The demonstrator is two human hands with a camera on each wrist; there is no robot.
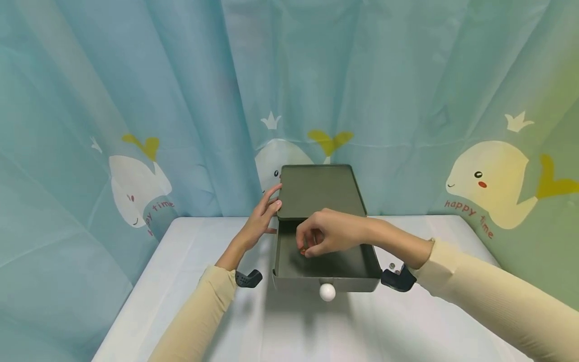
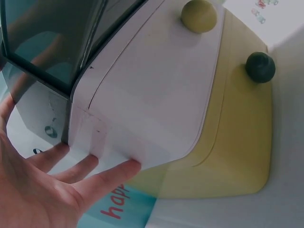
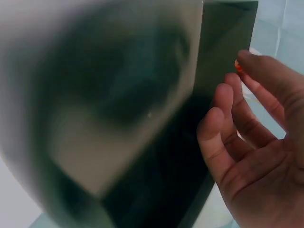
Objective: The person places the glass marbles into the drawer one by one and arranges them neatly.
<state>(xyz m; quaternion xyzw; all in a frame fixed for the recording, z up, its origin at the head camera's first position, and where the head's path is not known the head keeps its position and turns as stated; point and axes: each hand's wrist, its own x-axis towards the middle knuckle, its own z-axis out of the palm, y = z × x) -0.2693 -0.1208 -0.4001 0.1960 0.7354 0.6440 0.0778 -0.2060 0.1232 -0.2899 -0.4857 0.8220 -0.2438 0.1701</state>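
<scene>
A small orange-red piece (image 1: 303,251) is pinched between thumb and forefinger of my right hand (image 1: 332,232). That hand hangs over the pulled-out dark green drawer (image 1: 298,284), which has a round white knob (image 1: 327,292) on its front. In the right wrist view the orange piece (image 3: 238,65) shows at the fingertips, mostly hidden; its kind cannot be told. My left hand (image 1: 261,218) rests its spread, straight fingers against the left side of the drawer box (image 1: 318,193). In the left wrist view the left fingertips (image 2: 134,165) touch the box's pale casing (image 2: 152,90).
Below the pale tier sits a yellow one (image 2: 242,142), with a yellow knob (image 2: 199,16) and a dark green knob (image 2: 260,67) on the fronts. Small round silvery things (image 1: 392,265) lie on the white table (image 1: 181,251) by my right wrist. A whale-print curtain (image 1: 384,90) hangs behind.
</scene>
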